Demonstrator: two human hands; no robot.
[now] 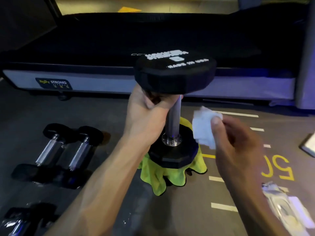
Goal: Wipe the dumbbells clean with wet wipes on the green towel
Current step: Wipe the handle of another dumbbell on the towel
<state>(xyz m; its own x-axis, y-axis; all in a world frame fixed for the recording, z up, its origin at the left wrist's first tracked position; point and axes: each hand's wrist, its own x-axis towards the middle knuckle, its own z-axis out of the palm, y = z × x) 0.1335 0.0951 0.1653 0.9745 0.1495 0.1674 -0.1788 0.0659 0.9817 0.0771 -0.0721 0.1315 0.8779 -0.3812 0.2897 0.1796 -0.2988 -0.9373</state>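
A black dumbbell (pixel 173 74) with a chrome handle stands on end, its lower head resting on the crumpled green towel (pixel 158 178) on the floor. My left hand (pixel 146 113) grips the handle just under the upper head. To the right of the handle, my right hand (pixel 237 138) pinches a crumpled white wet wipe (pixel 204 128), which is held apart from the dumbbell.
Two smaller dumbbells (pixel 58 154) lie side by side on the grey floor at left, and another dumbbell (pixel 22 220) sits at the bottom left. A wet wipe packet (pixel 286 206) lies at lower right. A treadmill deck (pixel 102 79) spans the back.
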